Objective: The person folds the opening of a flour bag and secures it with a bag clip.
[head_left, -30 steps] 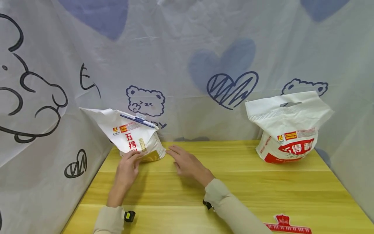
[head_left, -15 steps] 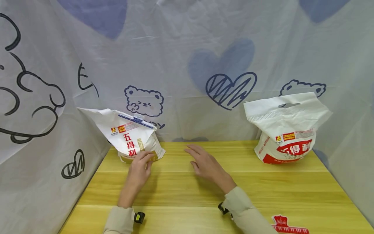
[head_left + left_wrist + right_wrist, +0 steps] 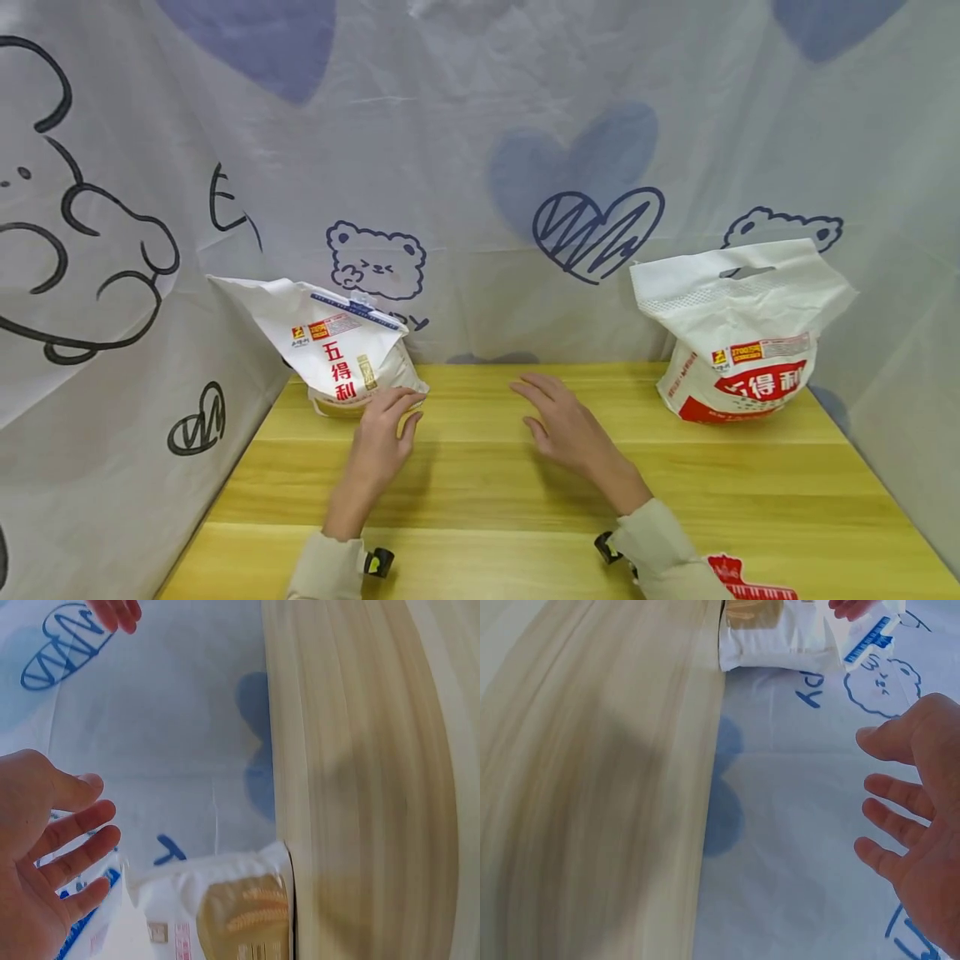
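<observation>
A white cloth backdrop (image 3: pixel 465 312) fills the rear, hearts and bears all over it, and below it runs the yellow wood-grain table (image 3: pixel 480 492). Over at the right stands the red-labelled flour bag (image 3: pixel 742 333), handle slot up top, well apart from both hands. To the left, the gold-printed flour bag (image 3: pixel 330 354) sits by the backdrop, its top slanting leftward. And here's the left hand (image 3: pixel 384 437), fingers loosely bent, holding nothing, in front of that bag's lower right corner; whether it touches, I can't tell. The right hand (image 3: pixel 573 429) is relaxed and bare too, in the space between the two bags. A blue clip (image 3: pixel 356 307) grips the left bag's top; a red clip (image 3: pixel 727 571) lies beside the right sleeve (image 3: pixel 663 550).
</observation>
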`<state>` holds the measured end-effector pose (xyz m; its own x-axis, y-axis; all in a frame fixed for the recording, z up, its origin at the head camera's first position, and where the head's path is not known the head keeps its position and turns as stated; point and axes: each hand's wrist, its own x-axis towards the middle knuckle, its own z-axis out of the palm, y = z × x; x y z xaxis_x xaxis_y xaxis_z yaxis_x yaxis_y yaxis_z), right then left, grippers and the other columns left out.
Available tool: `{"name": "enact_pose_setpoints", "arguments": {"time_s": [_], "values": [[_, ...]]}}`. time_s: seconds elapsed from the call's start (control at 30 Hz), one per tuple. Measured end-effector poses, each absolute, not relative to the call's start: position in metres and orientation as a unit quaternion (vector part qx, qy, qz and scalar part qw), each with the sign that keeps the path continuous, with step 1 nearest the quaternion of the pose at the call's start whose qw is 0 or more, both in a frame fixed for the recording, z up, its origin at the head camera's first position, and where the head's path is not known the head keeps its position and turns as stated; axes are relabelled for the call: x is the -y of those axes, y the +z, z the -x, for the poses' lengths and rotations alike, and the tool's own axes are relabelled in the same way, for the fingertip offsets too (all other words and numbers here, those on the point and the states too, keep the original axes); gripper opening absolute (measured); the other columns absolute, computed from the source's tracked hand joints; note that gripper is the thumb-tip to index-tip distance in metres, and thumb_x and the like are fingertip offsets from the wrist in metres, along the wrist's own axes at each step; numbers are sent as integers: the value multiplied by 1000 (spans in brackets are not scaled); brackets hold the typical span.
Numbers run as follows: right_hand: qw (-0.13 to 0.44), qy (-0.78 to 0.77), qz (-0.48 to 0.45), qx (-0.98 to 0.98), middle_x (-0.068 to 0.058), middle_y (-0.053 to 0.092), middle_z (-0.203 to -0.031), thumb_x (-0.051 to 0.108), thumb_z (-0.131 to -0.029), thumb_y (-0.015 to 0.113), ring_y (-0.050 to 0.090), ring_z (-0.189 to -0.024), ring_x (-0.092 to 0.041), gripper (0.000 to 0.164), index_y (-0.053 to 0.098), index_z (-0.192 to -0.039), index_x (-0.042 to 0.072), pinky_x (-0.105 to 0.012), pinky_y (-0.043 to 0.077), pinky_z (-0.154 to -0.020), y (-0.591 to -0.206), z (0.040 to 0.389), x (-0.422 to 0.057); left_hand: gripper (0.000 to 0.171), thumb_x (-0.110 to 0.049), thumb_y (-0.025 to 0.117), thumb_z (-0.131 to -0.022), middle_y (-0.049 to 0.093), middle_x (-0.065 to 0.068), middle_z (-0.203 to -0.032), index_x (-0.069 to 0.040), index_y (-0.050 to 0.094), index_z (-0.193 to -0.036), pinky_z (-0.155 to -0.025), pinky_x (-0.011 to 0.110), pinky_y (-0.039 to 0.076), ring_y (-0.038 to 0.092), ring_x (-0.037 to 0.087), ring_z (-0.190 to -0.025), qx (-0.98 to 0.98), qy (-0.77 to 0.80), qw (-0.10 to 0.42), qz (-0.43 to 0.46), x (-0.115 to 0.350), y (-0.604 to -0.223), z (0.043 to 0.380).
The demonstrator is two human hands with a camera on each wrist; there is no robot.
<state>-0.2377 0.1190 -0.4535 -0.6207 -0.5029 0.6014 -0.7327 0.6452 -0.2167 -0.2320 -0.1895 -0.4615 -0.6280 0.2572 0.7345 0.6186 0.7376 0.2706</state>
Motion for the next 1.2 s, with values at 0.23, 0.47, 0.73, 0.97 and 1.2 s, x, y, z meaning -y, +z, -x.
{"name": "enact_pose_setpoints", "arguments": {"time_s": [0.23, 0.47, 0.73, 0.97, 1.2], "values": [[270, 238, -339, 869, -20, 58, -137, 0, -86, 77, 55, -127, -35, 53, 61, -136, 2, -49, 52, -101, -455, 235, -145, 28, 0, 81, -85, 71, 11, -114, -5, 75, -111, -94, 47, 54, 65, 32, -108, 864, -267, 332, 268, 166, -459, 229], [286, 240, -322, 870, -19, 60, -135, -1, -84, 78, 57, -124, -35, 53, 62, -135, 2, -51, 53, -98, -452, 229, -172, 28, -2, 81, -86, 71, 9, -116, -5, 75, -113, -91, 43, 56, 66, 27, -105, 853, -274, 328, 299, 142, -454, 230], [301, 242, -293, 875, -18, 60, -134, -4, -82, 79, 57, -122, -36, 53, 63, -132, 1, -54, 54, -95, -450, 220, -196, 26, -3, 81, -86, 71, 11, -117, -4, 75, -112, -95, 44, 54, 66, 29, -107, 843, -272, 325, 332, 118, -455, 229], [310, 235, -276, 878, -16, 62, -132, -4, -80, 81, 57, -122, -35, 54, 64, -130, 1, -55, 49, -101, -446, 213, -214, 27, -8, 80, -88, 70, 9, -120, -7, 74, -115, -98, 46, 52, 64, 28, -111, 840, -268, 321, 345, 98, -455, 228], [323, 234, -256, 881, -16, 63, -130, -4, -79, 82, 58, -120, -34, 52, 66, -128, 1, -51, 48, -99, -443, 206, -236, 27, -11, 79, -90, 69, 9, -123, -9, 73, -117, -99, 42, 52, 64, 26, -112, 833, -253, 318, 376, 73, -453, 228]]}}
